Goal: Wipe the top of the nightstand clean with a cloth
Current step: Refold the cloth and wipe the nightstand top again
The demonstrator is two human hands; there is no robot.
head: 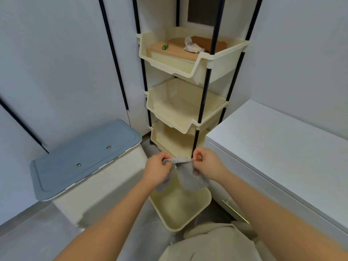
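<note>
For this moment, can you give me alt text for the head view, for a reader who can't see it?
Both hands, left hand and right hand, hold a grey cloth stretched between them above a cream tiered rack. A white nightstand is at right, a blue-lidded bin at left.

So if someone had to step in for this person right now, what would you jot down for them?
Left hand: closed on one end of the grey cloth.
Right hand: pinching the other end, so the cloth hangs stretched between them, over the bottom tray of the cream rack.
White nightstand: to the right, its top bare and not touched by the cloth.
Done: cloth is in hand.
Left: bring the cloth over to the nightstand top and wipe it all.
</note>
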